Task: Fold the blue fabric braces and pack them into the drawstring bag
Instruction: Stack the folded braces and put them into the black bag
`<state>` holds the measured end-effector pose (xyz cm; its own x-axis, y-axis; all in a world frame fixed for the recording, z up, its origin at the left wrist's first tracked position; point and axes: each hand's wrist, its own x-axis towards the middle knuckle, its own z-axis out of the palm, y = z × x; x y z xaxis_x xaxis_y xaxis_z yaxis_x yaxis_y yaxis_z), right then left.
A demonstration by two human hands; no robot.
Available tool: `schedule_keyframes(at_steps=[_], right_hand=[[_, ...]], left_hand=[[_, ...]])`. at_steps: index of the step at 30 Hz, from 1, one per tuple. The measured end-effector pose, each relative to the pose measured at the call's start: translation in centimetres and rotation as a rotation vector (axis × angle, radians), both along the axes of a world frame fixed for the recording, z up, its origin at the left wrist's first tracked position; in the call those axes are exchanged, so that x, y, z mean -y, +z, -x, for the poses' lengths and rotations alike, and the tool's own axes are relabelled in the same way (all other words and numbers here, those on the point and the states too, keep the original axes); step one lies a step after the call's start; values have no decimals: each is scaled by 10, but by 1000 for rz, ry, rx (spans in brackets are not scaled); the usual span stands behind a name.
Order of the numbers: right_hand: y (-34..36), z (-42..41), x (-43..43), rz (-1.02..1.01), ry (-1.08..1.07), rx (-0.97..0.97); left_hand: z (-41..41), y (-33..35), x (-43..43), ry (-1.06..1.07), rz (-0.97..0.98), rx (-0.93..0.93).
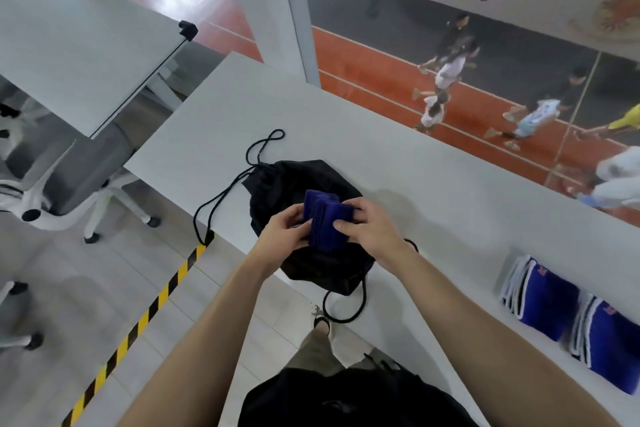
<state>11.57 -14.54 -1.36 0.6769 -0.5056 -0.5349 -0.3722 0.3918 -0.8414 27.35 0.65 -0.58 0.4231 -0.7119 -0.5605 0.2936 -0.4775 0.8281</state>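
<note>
Both forearms reach in from 6 o'clock. The left hand [282, 230] curls its fingers round the left side of a folded stack of dark blue fabric braces [323, 218], and the right hand [372, 232] pinches its right side. The stack is held just above the black drawstring bag [277, 184] lying on the white table [433, 184]. What the bag holds cannot be told. At 4 o'clock from the bag lie a blue white-edged brace pile [547, 302] and a second pile [613, 347].
</note>
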Motion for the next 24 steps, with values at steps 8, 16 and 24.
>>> schedule_keyframes(at_steps=[8,16,24], right_hand=[[-4,-45,-10,126,-108,-90],[-33,-49,-4,933,121,-536],[-60,-52,9,918,259,-761]], left_hand=[[-42,-4,-4,-74,-19,-70],[-85,-23,0,-189,-287,475],[-99,-38,18,-361,-385,580]])
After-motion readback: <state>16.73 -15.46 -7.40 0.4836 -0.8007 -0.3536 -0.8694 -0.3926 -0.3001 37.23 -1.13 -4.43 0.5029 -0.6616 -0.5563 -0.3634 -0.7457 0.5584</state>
